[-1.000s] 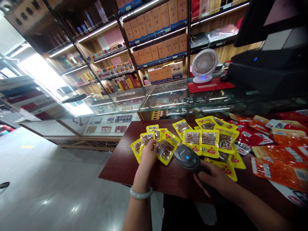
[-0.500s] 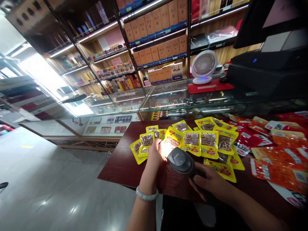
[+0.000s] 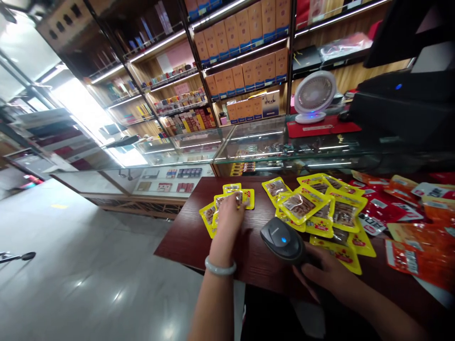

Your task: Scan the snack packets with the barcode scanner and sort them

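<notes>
My right hand point(image 3: 329, 272) is wrapped round the handle of a dark grey barcode scanner point(image 3: 282, 239), which has a small blue light on top. My left hand point(image 3: 230, 213), with a pale bangle on its wrist, reaches over a small group of yellow snack packets point(image 3: 207, 219) at the left of the table. Its thumb stands away from the fingers, which partly cover the packets; no packet is lifted. Right of the scanner lies a larger pile of yellow snack packets point(image 3: 344, 213), with one packet point(image 3: 302, 204) lying slanted on top.
Red and orange snack bags point(image 3: 423, 251) cover the right of the dark red wooden table point(image 3: 185, 232). Behind it stand a glass display counter point(image 3: 263, 142), a white fan point(image 3: 314, 97) on a red mat, and a black machine point(image 3: 405, 104). Boxes fill the shelves beyond.
The yellow packet my left hand held under the scanner's light now lies on the right pile. My left hand is over the left packets. The scanner's bright light is gone; its blue light shows.
</notes>
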Demonstrator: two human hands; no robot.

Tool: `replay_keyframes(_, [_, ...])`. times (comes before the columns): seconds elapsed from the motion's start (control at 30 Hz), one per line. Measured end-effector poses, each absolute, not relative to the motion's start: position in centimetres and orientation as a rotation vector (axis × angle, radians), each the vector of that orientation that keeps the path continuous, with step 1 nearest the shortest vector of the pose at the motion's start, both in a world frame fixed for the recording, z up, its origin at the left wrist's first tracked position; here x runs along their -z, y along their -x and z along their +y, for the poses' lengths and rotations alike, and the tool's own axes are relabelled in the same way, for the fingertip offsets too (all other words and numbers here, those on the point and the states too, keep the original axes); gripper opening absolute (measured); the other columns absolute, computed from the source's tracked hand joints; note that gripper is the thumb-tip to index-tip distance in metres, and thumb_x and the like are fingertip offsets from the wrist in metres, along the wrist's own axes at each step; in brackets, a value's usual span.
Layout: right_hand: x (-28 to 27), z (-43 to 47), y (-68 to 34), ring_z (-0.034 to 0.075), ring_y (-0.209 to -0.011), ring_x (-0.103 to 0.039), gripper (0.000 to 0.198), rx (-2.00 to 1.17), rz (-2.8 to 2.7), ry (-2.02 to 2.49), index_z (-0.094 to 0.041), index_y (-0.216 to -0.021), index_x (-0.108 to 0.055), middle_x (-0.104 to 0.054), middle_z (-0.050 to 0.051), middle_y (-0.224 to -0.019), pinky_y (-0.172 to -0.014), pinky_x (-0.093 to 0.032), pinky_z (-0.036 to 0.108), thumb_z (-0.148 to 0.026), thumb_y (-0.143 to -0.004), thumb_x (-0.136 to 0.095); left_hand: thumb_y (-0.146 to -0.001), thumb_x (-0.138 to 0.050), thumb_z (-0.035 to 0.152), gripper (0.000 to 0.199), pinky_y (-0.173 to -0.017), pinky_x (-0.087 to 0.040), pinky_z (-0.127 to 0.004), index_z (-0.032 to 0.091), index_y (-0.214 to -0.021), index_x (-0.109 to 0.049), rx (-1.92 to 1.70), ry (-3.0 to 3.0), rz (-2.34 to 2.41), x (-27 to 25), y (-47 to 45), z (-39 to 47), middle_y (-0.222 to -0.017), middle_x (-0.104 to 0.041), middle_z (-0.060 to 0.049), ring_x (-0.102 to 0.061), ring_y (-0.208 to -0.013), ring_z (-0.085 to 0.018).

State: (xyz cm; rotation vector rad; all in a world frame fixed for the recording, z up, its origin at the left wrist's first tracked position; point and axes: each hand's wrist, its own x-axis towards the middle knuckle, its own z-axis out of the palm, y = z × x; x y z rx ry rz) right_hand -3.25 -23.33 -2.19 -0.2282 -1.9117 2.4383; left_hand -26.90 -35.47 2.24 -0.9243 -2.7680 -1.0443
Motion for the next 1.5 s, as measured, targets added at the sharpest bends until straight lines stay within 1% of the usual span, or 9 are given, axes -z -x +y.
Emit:
replay_keyframes(0.1, [2.2, -23.3, 3.2, 0.008, -0.038, -0.046, 0.058, -2.441, -1.896, 0.252, -0.017, -0.115, -0.056, -0.057, -0.004, -0.06, -0.035, -0.039, 0.02, -0.06, -0.079, -0.07, -0.084, -0.058, 0.053, 0.056, -0.102, -0.036, -0.047, 0.008, -0.116, -0.06, 0.427, 0.501, -2.942, -2.0, 29.4, -38.7, -0.119, -0.063, -0.026, -0.054, -0.119, -0.037])
replay_keyframes(0.23, [2.5, -23.5, 3.4, 0.007, -0.036, -0.044, 0.058, -2.471, -1.892, 0.213, -0.017, -0.113, -0.056, -0.056, -0.004, -0.06, -0.034, -0.036, 0.019, -0.062, -0.079, -0.069, -0.081, -0.057, 0.059, 0.055, -0.098, -0.038, -0.043, 0.01, -0.105, -0.06, 0.185, 0.448, -3.049, -0.9, 30.9, -40.8, -0.118, -0.063, -0.025, -0.055, -0.117, -0.036])
replay_keyframes(0.43, [2.2, -23.3, 3.5, 0.007, -0.038, -0.047, 0.056, -2.486, -1.858, 0.217, -0.017, -0.111, -0.055, -0.056, -0.005, -0.059, -0.037, -0.038, 0.018, -0.062, -0.08, -0.068, -0.08, -0.063, 0.036, 0.023, -0.079, -0.043, -0.032, 0.021, -0.093, -0.051, 0.85, 0.627, -2.921, -0.4, 28.9, -40.4, -0.094, -0.065, -0.006, -0.06, -0.091, -0.023])
replay_keyframes(0.6, [1.1, -22.6, 3.6, 0.008, -0.039, -0.05, 0.05, -2.497, -1.747, 0.231, -0.019, -0.093, -0.054, -0.056, -0.004, -0.061, -0.038, -0.04, 0.019, -0.065, -0.08, -0.066, -0.072, -0.07, 0.034, 0.029, -0.066, -0.041, -0.025, 0.022, -0.082, -0.046, 1.5, 0.925, -2.787, -0.1, 26.0, -39.7, -0.075, -0.056, 0.003, -0.053, -0.071, -0.015])
replay_keyframes(1.13, [2.1, -21.9, 3.1, 0.007, -0.037, -0.049, 0.045, -2.5, -1.65, 0.263, -0.018, -0.094, -0.054, -0.056, -0.005, -0.06, -0.036, -0.038, 0.017, -0.06, -0.083, -0.067, -0.07, -0.074, 0.037, 0.035, -0.067, -0.041, -0.025, 0.02, -0.086, -0.048, 1.872, 0.867, -2.781, 0.1, 23.6, -35.2, -0.078, -0.058, 0.003, -0.054, -0.072, -0.013])
replay_keyframes(1.27, [2.6, -21.9, 3.0, 0.007, -0.038, -0.05, 0.045, -2.484, -1.678, 0.333, -0.019, -0.095, -0.052, -0.057, -0.005, -0.059, -0.036, -0.038, 0.017, -0.06, -0.083, -0.067, -0.085, -0.06, 0.044, 0.033, -0.082, -0.046, -0.029, 0.018, -0.104, -0.058, 2.13, 1.141, -2.584, -0.5, 23.4, -32.2, -0.098, -0.067, -0.007, -0.061, -0.091, -0.018])
replay_keyframes(1.33, [2.6, -21.8, 2.8, 0.008, -0.038, -0.05, 0.047, -2.47, -1.7, 0.358, -0.019, -0.096, -0.052, -0.058, -0.005, -0.059, -0.036, -0.039, 0.018, -0.061, -0.081, -0.068, -0.086, -0.061, 0.043, 0.036, -0.094, -0.044, -0.034, 0.018, -0.112, -0.059, 1.838, 1.106, -2.609, -0.9, 24.9, -32.2, -0.111, -0.067, -0.01, -0.06, -0.105, -0.022])
replay_keyframes(1.43, [2.5, -21.6, 2.5, 0.007, -0.038, -0.05, 0.052, -2.481, -1.72, 0.374, -0.019, -0.099, -0.053, -0.058, -0.005, -0.06, -0.036, -0.04, 0.017, -0.063, -0.078, -0.07, -0.082, -0.066, 0.042, 0.046, -0.106, -0.035, -0.042, 0.02, -0.121, -0.057, 0.975, 0.745, -2.758, -1.6, 28.6, -33.9, -0.127, -0.061, -0.014, -0.05, -0.123, -0.029])
replay_keyframes(1.5, [2.4, -21.6, 2.3, 0.007, -0.038, -0.05, 0.054, -2.488, -1.714, 0.381, -0.018, -0.102, -0.052, -0.057, -0.005, -0.06, -0.036, -0.04, 0.017, -0.063, -0.078, -0.07, -0.082, -0.064, 0.046, 0.053, -0.105, -0.035, -0.045, 0.018, -0.125, -0.055, 0.565, 0.636, -2.858, -2.0, 31.0, -35.1, -0.131, -0.058, -0.018, -0.047, -0.127, -0.034])
